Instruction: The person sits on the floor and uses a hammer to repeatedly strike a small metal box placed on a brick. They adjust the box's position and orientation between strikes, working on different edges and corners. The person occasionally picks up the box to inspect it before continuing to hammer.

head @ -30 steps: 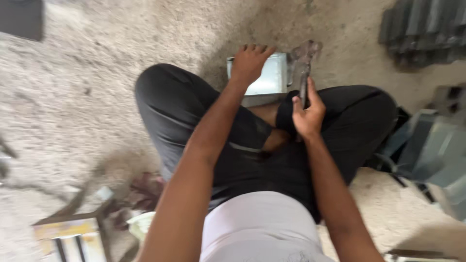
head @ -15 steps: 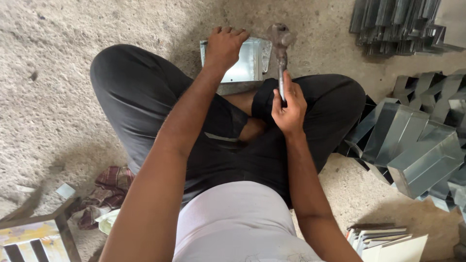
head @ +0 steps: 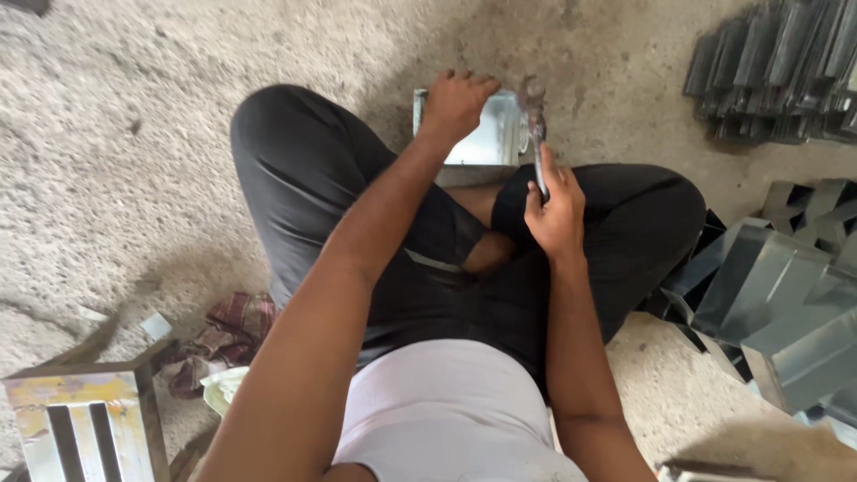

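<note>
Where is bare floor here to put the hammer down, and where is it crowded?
Bare concrete floor lies left of the left knee, above the rag. More lies beyond the metal box. Right of the hammer, the folded metal pieces and stacked channels crowd it.

Rough grey concrete floor (head: 116, 170), daylit, dusty.
</note>
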